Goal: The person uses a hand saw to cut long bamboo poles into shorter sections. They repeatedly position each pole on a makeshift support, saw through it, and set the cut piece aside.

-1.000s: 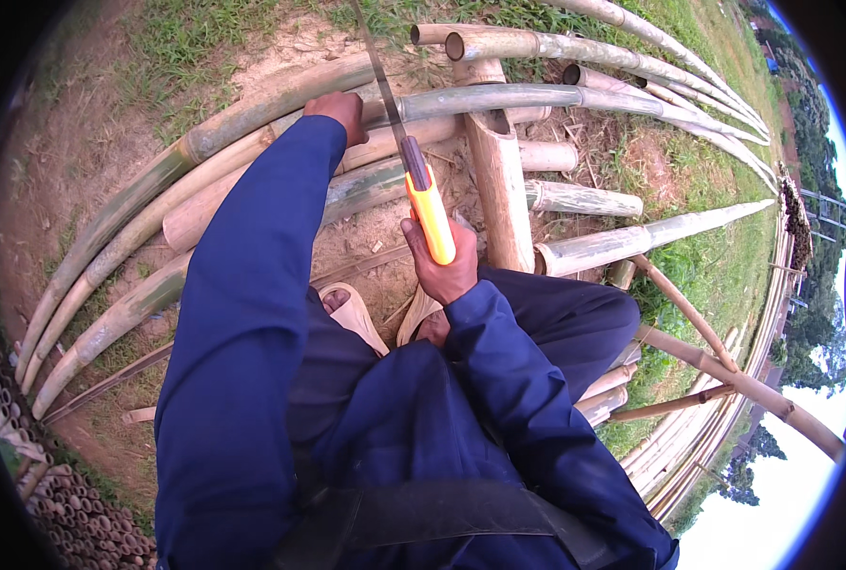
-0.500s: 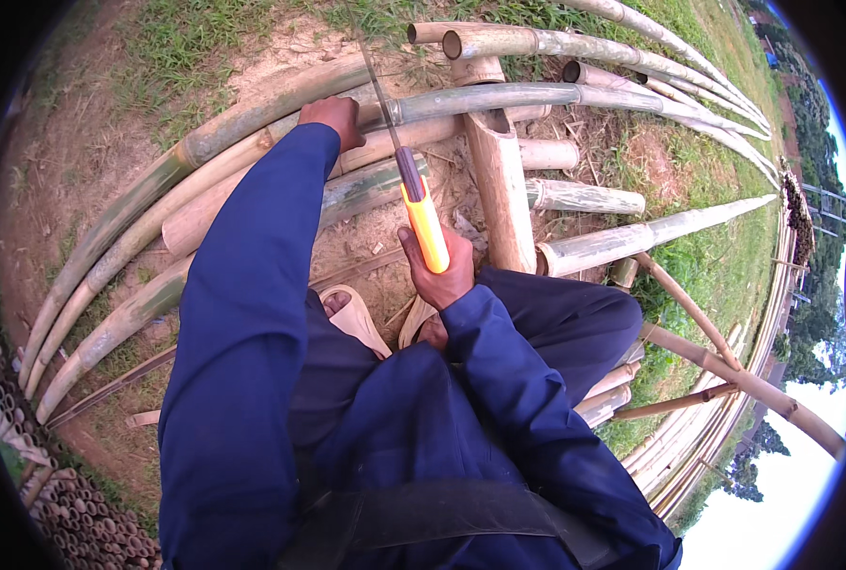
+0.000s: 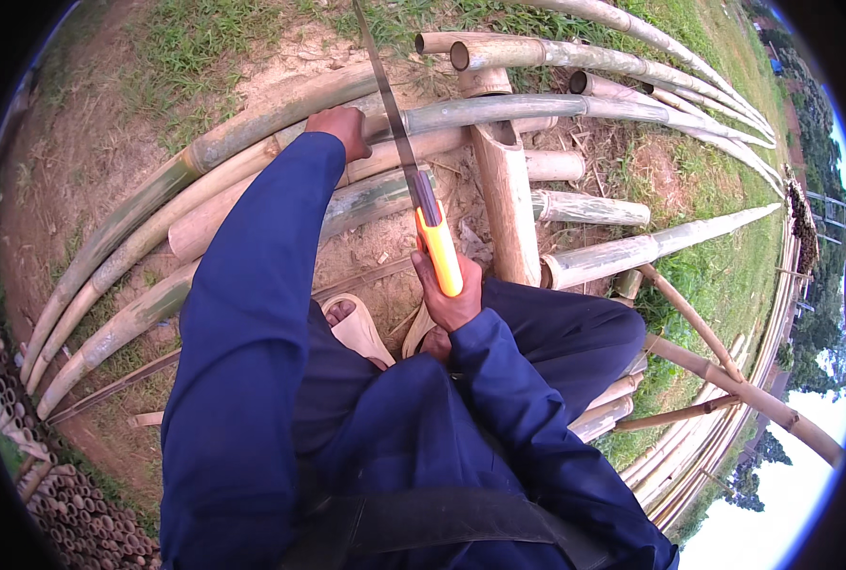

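My right hand [image 3: 455, 300] is wrapped round the yellow-orange handle of a handsaw [image 3: 403, 142], close in front of my knees. The saw's long dark blade points away from me and crosses a long bamboo pole [image 3: 528, 108]. Just left of the blade, my left hand [image 3: 341, 131] grips that pole from above, its fingers partly hidden. To the right of the blade, the pole rests across a thick bamboo piece [image 3: 505, 190] with a hollow end. Whether the blade has cut into the pole cannot be made out.
Another greenish bamboo pole [image 3: 252, 119] curves along the far left side. Short cut bamboo pieces [image 3: 589, 207] lie on the ground at the right, with more long poles [image 3: 575, 55] beyond. Stacked bamboo ends [image 3: 90, 518] fill the lower left. My sandalled feet [image 3: 361, 332] are below the saw.
The saw and my right hand have drawn back toward me and slightly right, with the blade still across the pole. My left hand keeps its grip there.
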### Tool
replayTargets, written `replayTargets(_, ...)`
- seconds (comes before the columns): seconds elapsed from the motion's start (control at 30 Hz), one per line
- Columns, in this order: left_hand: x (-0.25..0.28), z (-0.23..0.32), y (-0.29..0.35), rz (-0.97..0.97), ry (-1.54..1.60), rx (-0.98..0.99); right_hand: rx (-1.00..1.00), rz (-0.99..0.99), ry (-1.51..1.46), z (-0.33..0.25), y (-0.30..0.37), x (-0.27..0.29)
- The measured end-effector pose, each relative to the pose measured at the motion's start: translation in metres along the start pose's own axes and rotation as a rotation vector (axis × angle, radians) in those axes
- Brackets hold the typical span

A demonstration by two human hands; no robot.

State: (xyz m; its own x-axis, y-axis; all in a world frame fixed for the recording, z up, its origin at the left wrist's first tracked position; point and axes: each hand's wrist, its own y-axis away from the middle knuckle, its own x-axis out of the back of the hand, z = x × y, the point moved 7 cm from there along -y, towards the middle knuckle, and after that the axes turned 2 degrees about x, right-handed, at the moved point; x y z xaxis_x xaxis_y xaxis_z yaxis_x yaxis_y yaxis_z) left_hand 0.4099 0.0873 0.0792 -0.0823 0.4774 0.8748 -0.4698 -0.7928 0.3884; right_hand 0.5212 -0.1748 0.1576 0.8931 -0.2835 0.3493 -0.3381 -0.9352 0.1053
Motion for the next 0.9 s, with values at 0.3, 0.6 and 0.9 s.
replayTargets(0.3,-0.001,-0.002,-0.009,0.028,0.016,0.017,0.013,0.002,0.044,0.004,0.006,0.006)
replayTargets(0.6,0.002,-0.01,-0.003,0.005,0.021,0.051,-0.103,-0.054,-0.068,0.003,0.099,0.034)
replayTargets(0.9,0.009,-0.003,-0.009,-0.001,0.006,0.04,0.044,-0.047,-0.084,-0.004,-0.041,-0.012)
